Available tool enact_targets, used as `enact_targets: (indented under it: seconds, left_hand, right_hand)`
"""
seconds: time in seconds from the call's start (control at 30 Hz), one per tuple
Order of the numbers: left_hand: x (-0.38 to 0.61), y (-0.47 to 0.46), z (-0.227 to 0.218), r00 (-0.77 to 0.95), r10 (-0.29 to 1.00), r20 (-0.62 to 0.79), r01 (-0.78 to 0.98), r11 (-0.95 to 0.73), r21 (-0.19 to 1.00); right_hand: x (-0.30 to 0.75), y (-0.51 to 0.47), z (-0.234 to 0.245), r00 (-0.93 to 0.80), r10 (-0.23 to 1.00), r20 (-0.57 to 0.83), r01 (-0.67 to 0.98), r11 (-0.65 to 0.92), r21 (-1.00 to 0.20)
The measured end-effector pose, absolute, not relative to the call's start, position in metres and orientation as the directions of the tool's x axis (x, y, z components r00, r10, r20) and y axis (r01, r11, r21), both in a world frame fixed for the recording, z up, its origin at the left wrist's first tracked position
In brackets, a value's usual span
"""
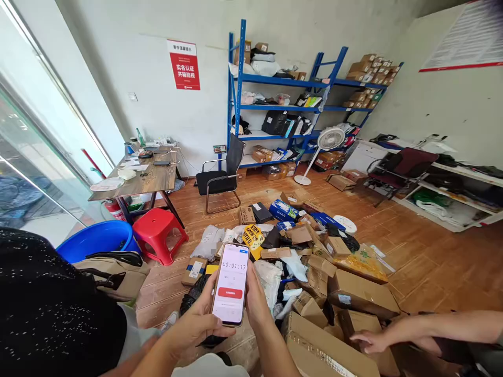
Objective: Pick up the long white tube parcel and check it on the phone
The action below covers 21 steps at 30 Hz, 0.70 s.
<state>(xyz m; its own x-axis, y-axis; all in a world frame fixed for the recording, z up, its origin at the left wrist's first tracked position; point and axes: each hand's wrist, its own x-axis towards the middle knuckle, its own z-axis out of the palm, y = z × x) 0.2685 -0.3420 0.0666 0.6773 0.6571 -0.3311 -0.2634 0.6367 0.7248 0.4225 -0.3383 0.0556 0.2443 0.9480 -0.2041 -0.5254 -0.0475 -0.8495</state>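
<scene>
One phone: from my far-off seat, I see it held up in the air at the near left side of the parcel pile, screen facing my camera.
Timer: it says 00:01:17, with a red button below.
Left hand: half curled, gripping the phone's left side, thumb low by the corner.
Right hand: half curled along the phone's right side, gripping it too; I can't see most of its fingers.
Step now: I think it is holding the phone and checking the time.
Next move: I'd say pressing the button calls for one free thumb and a firm grip.
Other person's hand: at the pile's near right end, by a box.
Red stool: left of the pile.
</scene>
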Motion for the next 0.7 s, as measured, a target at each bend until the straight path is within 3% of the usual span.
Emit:
enact_targets:
  seconds: [0.17,0.37,0.47,0.7]
  left_hand:
    - [0.269,-0.356,0.052,0.589,0.722,-0.363,-0.339,0.629,0.7]
    - [0.275,-0.376,0.03,0.53,0.769,-0.356,-0.439,0.609,0.661]
    - [0.277,-0.387,0.027,0.501,0.793,-0.348,-0.51,0.595,0.622]
    - [0.262,-0.41,0.025,0.477,0.828,-0.294,-0.498,0.53,0.686]
  right_hand:
    - [0.419,-0.355,0.058,0.045,0.981,-0.189,-0.451,-0.149,-0.88]
    - [0.416,-0.369,0.042,0.041,0.998,-0.052,-0.202,-0.043,-0.979]
    - [0.415,-0.371,0.043,0.016,0.997,-0.071,-0.205,-0.066,-0.977]
    - [0.401,-0.388,0.051,0.014,0.966,-0.257,-0.391,-0.231,-0.891]
